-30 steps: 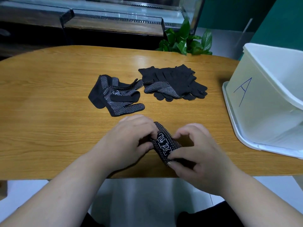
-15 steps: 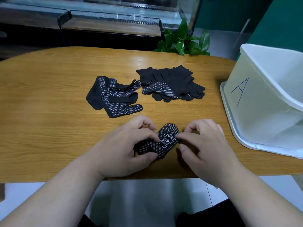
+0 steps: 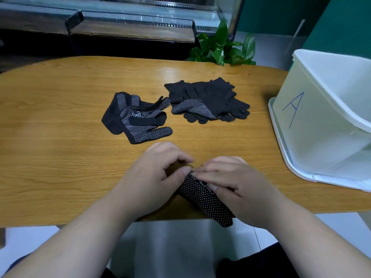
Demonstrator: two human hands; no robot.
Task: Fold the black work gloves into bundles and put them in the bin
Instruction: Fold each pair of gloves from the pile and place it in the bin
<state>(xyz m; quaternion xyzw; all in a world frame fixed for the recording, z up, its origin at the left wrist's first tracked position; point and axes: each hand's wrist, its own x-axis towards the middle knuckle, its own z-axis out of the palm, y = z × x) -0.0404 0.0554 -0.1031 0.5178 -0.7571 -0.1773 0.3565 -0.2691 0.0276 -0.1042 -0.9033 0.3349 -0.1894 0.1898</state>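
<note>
Here the half-rolled black, white-dotted fabric glove point(image 3: 202, 197) overhangs the near edge of the wooden worktop point(image 3: 60, 157), with the left hand point(image 3: 152, 177) and right hand point(image 3: 241, 187) each keeping a pinching grip on its top end. Slackening either pinch could let it unroll or slip floorward.

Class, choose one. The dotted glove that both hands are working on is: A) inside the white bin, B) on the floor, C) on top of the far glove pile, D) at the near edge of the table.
D: the left hand and right hand hold the dotted glove at the near edge of the table, its end overhanging.
</note>
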